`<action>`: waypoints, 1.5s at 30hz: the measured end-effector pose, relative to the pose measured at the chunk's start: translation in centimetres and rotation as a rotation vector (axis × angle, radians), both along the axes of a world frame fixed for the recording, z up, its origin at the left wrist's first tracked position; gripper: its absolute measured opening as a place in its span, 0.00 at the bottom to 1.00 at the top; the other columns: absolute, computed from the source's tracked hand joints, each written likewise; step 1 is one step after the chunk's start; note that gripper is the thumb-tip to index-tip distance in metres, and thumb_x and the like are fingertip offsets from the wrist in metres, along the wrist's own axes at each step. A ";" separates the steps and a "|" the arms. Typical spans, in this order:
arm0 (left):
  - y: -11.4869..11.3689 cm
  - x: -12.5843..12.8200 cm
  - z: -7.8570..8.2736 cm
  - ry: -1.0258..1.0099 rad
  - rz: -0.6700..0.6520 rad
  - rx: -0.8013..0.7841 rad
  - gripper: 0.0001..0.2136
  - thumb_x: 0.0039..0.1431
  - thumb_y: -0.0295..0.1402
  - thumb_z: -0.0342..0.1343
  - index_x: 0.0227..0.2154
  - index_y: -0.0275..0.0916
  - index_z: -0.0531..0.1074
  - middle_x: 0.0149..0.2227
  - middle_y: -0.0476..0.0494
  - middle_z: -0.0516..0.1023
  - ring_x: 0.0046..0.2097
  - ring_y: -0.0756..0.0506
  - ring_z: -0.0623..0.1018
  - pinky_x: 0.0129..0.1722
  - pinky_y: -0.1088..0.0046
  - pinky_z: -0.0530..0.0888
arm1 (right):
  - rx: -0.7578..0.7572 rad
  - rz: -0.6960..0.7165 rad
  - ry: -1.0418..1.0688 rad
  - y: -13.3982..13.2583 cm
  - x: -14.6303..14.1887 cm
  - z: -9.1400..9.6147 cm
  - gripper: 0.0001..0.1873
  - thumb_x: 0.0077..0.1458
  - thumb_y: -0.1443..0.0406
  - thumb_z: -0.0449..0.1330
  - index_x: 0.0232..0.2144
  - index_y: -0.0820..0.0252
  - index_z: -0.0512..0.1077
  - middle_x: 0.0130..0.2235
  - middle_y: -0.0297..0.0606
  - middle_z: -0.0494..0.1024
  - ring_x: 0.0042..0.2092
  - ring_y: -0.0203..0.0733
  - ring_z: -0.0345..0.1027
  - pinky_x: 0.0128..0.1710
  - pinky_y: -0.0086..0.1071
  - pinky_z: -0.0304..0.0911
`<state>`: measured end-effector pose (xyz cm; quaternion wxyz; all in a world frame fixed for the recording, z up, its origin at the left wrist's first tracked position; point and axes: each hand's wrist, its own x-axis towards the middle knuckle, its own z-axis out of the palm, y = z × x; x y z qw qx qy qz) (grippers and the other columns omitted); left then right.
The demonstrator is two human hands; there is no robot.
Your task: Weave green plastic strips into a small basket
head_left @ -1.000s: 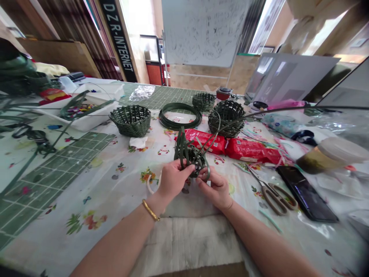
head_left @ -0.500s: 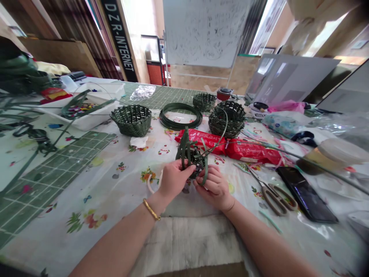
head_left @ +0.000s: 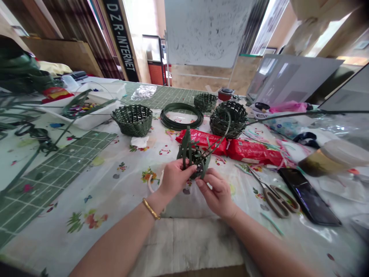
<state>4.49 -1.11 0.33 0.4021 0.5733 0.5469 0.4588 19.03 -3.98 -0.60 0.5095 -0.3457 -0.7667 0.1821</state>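
Observation:
A small, partly woven basket [head_left: 193, 157] of dark green strips, with loose strips sticking up, is held above the table in front of me. My left hand [head_left: 173, 177], with a gold bangle on its wrist, is closed on the basket's left side. My right hand [head_left: 218, 191] sits just below and right of it, fingers pinched on a green strip [head_left: 206, 166] hanging from the basket. One long strip [head_left: 276, 115] arcs from the basket far to the right.
Three finished green baskets [head_left: 133, 119] [head_left: 227, 117] [head_left: 205, 101] and a coil of green strip [head_left: 181, 115] stand beyond. Red packets [head_left: 248, 150] lie behind the work. Scissors [head_left: 273, 194] and a dark phone [head_left: 308, 195] lie at right. A white tray [head_left: 86, 111] sits at left on the flowered tablecloth.
The long strip swung down at the right and has risen again. My right hand slid down and right a little from the basket, and the basket tilted slightly.

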 end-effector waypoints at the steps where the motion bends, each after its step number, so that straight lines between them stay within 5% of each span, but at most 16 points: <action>1: 0.0 0.0 -0.1 0.001 0.004 0.006 0.10 0.49 0.38 0.58 0.27 0.35 0.75 0.22 0.49 0.75 0.23 0.52 0.70 0.22 0.79 0.65 | 0.071 0.056 -0.048 0.0 0.2 0.1 0.05 0.55 0.69 0.55 0.27 0.57 0.68 0.28 0.36 0.68 0.31 0.38 0.64 0.31 0.33 0.62; 4: 0.1 0.0 -0.3 -0.022 0.005 0.002 0.10 0.48 0.38 0.58 0.28 0.36 0.75 0.23 0.49 0.76 0.24 0.51 0.71 0.24 0.78 0.66 | 0.136 0.102 -0.052 0.3 0.9 -0.2 0.06 0.54 0.71 0.56 0.33 0.57 0.70 0.31 0.38 0.71 0.34 0.40 0.66 0.34 0.35 0.64; 10: 0.1 0.1 -0.6 -0.008 -0.006 0.053 0.09 0.49 0.37 0.59 0.28 0.36 0.76 0.26 0.48 0.78 0.28 0.49 0.74 0.28 0.76 0.69 | -0.159 -0.175 0.209 1.2 0.9 -0.8 0.11 0.57 0.64 0.55 0.23 0.58 0.68 0.27 0.35 0.71 0.31 0.37 0.65 0.31 0.32 0.62; 14: 0.1 0.1 -0.7 0.070 -0.170 0.135 0.08 0.52 0.35 0.57 0.31 0.38 0.77 0.31 0.47 0.80 0.34 0.47 0.76 0.33 0.75 0.71 | -0.433 -0.178 0.364 1.8 0.6 0.0 0.14 0.54 0.57 0.57 0.21 0.58 0.69 0.20 0.32 0.70 0.25 0.35 0.64 0.27 0.31 0.62; 17: 0.3 0.0 -1.0 0.009 -0.189 0.126 0.08 0.52 0.35 0.57 0.34 0.39 0.78 0.34 0.46 0.81 0.36 0.46 0.77 0.37 0.73 0.72 | -0.554 -0.104 0.516 2.2 0.7 0.0 0.10 0.50 0.57 0.61 0.28 0.58 0.72 0.25 0.34 0.76 0.28 0.39 0.70 0.30 0.35 0.67; 21: 0.6 -0.2 -1.3 0.000 -0.159 0.114 0.08 0.51 0.34 0.58 0.33 0.39 0.77 0.34 0.47 0.81 0.36 0.46 0.78 0.35 0.74 0.72 | -0.439 -0.143 0.283 2.2 1.2 -0.3 0.08 0.50 0.60 0.60 0.33 0.57 0.72 0.31 0.37 0.77 0.32 0.40 0.71 0.29 0.33 0.66; 24: 0.5 -0.1 -1.1 0.089 -0.144 0.123 0.08 0.51 0.35 0.58 0.32 0.39 0.77 0.31 0.47 0.81 0.34 0.46 0.78 0.32 0.75 0.72 | -0.328 -0.238 -0.161 0.9 1.2 0.7 0.07 0.51 0.63 0.58 0.23 0.56 0.70 0.18 0.31 0.70 0.19 0.34 0.61 0.16 0.28 0.53; 27: 0.3 0.0 -0.9 0.194 -0.097 0.144 0.08 0.51 0.35 0.58 0.32 0.39 0.77 0.29 0.46 0.81 0.33 0.46 0.78 0.30 0.76 0.71 | -0.168 -0.059 -0.540 -1.7 0.7 3.3 0.17 0.49 0.64 0.61 0.13 0.56 0.62 0.11 0.29 0.62 0.14 0.32 0.53 0.14 0.30 0.46; 29: 0.2 0.0 -0.9 0.237 -0.093 0.170 0.08 0.52 0.36 0.56 0.33 0.40 0.77 0.30 0.46 0.81 0.32 0.46 0.78 0.29 0.75 0.71 | -0.022 0.141 -0.568 -3.2 0.5 5.4 0.08 0.52 0.66 0.59 0.22 0.55 0.68 0.20 0.33 0.72 0.23 0.37 0.65 0.22 0.32 0.59; 32: 0.3 -0.2 -1.0 0.286 -0.132 0.220 0.09 0.54 0.36 0.55 0.34 0.39 0.76 0.31 0.44 0.81 0.33 0.45 0.78 0.33 0.73 0.72 | 0.262 -0.005 -0.406 -3.4 0.9 7.1 0.05 0.53 0.69 0.59 0.34 0.54 0.70 0.32 0.37 0.78 0.40 0.45 0.70 0.43 0.40 0.63; 36: 0.5 -0.4 -1.0 0.285 -0.172 0.254 0.09 0.56 0.36 0.53 0.35 0.40 0.75 0.34 0.45 0.80 0.36 0.45 0.77 0.38 0.72 0.71 | 0.240 -0.312 -0.452 -0.3 2.3 5.5 0.05 0.55 0.65 0.57 0.36 0.57 0.70 0.39 0.41 0.78 0.46 0.48 0.69 0.48 0.43 0.62; 43: 0.5 -0.6 -0.5 0.210 -0.239 0.261 0.10 0.59 0.37 0.49 0.35 0.38 0.73 0.34 0.46 0.79 0.36 0.47 0.76 0.35 0.74 0.70 | 0.234 -0.329 -0.610 2.1 2.4 3.0 0.06 0.57 0.62 0.55 0.36 0.57 0.69 0.39 0.38 0.78 0.47 0.46 0.69 0.60 0.48 0.44; 45: 0.5 -0.6 -0.4 0.202 -0.233 0.257 0.10 0.60 0.37 0.49 0.35 0.38 0.73 0.33 0.46 0.79 0.35 0.47 0.76 0.35 0.75 0.70 | 0.213 -0.342 -0.671 2.0 2.4 3.1 0.08 0.58 0.62 0.53 0.34 0.59 0.69 0.35 0.40 0.77 0.42 0.45 0.70 0.57 0.46 0.50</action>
